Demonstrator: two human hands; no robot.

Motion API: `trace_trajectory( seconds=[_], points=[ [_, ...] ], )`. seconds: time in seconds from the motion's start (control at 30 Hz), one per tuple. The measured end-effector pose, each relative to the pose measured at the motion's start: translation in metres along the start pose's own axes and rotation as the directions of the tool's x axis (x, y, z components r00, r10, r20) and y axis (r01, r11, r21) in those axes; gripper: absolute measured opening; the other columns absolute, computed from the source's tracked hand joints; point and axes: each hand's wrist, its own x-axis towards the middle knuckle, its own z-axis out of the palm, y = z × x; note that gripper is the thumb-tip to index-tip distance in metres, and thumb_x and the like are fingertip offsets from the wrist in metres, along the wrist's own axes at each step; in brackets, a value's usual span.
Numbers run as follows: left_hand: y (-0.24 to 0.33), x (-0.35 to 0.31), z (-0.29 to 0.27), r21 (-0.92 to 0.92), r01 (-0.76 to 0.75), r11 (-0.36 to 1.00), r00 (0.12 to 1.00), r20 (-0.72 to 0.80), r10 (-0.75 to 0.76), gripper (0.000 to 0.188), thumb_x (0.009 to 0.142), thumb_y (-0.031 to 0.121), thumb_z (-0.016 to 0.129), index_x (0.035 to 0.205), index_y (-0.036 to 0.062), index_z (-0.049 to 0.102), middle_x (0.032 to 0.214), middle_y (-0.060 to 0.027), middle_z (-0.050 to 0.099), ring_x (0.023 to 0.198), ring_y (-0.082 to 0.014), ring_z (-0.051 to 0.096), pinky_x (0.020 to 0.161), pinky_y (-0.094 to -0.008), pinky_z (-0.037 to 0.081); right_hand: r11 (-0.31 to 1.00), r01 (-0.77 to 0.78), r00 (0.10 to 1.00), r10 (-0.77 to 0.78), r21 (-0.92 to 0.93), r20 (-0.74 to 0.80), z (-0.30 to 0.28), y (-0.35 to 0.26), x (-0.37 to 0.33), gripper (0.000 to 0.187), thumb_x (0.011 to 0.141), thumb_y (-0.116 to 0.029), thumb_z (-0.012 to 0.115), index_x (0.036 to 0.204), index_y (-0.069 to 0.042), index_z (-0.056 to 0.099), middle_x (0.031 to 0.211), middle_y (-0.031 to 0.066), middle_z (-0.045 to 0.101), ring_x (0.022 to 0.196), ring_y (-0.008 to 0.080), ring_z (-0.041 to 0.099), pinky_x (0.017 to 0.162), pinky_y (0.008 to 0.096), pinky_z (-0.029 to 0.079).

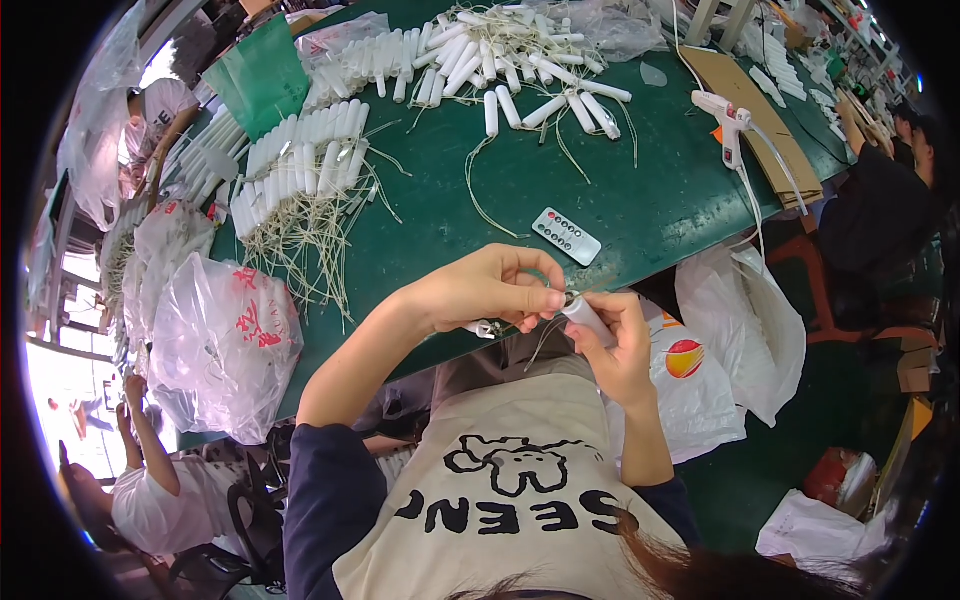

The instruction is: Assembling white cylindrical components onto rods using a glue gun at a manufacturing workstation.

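Over the near edge of the table, my right hand [622, 345] is closed round a white plastic tube [590, 320], its dark open end turned toward my left hand. My left hand [495, 285] has thumb and forefinger pinched at that end; whatever small part lies between them is hidden. Thin pale wires [540, 345] dangle below the fingers. Under my left wrist, a small white piece with a shiny end [485, 328] shows at the table edge. A white remote control [566, 236] with dark and red buttons lies just beyond my hands.
The green table [430, 225] bears piles of white wired tubes [480, 55] and rows of them [305, 160] at left. A white glue gun [728, 125] rests by cardboard [745, 110] at right. Plastic bags [225, 345] hang nearby. Other people [175, 500] sit at left and right.
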Motion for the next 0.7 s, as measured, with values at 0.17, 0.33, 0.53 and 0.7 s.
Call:
trace_trajectory(
  seconds=[0.17, 0.33, 0.53, 0.7],
  points=[
    [-0.001, 0.002, 0.0, -0.043, 0.007, 0.999, 0.997, 0.072, -0.004, 0.025, 0.088, 0.017, 0.063, 0.105, 0.0016, 0.053, 0.077, -0.0018, 0.059, 0.066, -0.0076, 0.056, 0.061, -0.0195, 0.046, 0.999, -0.032, 0.999, 0.031, 0.017, 0.021, 0.0, 0.001, -0.001, 0.031, 0.085, -0.005, 0.065, 0.107, 0.002, 0.044, 0.094, 0.012, 0.059, 0.076, 0.0132, 0.061, 0.064, 0.0231, 0.05],
    [0.001, 0.0, -0.003, -0.027, 0.083, 0.996, 0.989, 0.125, -0.079, 0.026, 0.089, 0.014, 0.058, 0.111, -0.0001, 0.056, 0.075, -0.0068, 0.063, 0.065, -0.0112, 0.061, 0.059, -0.0223, 0.049, 0.996, -0.025, 0.999, 0.027, 0.081, -0.025, 0.005, 0.004, 0.001, 0.033, 0.081, -0.003, 0.069, 0.103, 0.002, 0.045, 0.095, 0.0162, 0.065, 0.087, 0.019, 0.066, 0.073, 0.0285, 0.052],
    [-0.01, -0.004, -0.009, -0.049, 0.062, 0.997, 0.991, 0.125, -0.056, 0.025, 0.088, 0.011, 0.057, 0.107, -0.0043, 0.06, 0.073, -0.0122, 0.066, 0.061, -0.0164, 0.064, 0.06, -0.0251, 0.054, 0.974, -0.16, 0.985, 0.147, 0.158, 0.094, 0.003, 0.003, 0.011, 0.031, 0.08, -0.003, 0.07, 0.1, 0.001, 0.046, 0.094, 0.0147, 0.064, 0.089, 0.0176, 0.064, 0.076, 0.0275, 0.051],
    [-0.016, -0.01, -0.011, -0.007, 0.065, 0.998, 0.992, 0.11, -0.063, 0.025, 0.088, 0.011, 0.057, 0.105, -0.0064, 0.06, 0.073, -0.014, 0.066, 0.062, -0.0178, 0.065, 0.06, -0.0255, 0.054, 0.992, -0.116, 0.991, 0.119, 0.051, -0.066, -0.012, 0.024, 0.056, 0.03, 0.075, -0.016, 0.075, 0.093, 0.0, 0.057, 0.091, 0.0106, 0.063, 0.081, 0.0192, 0.058, 0.069, 0.0299, 0.047]
  ],
)
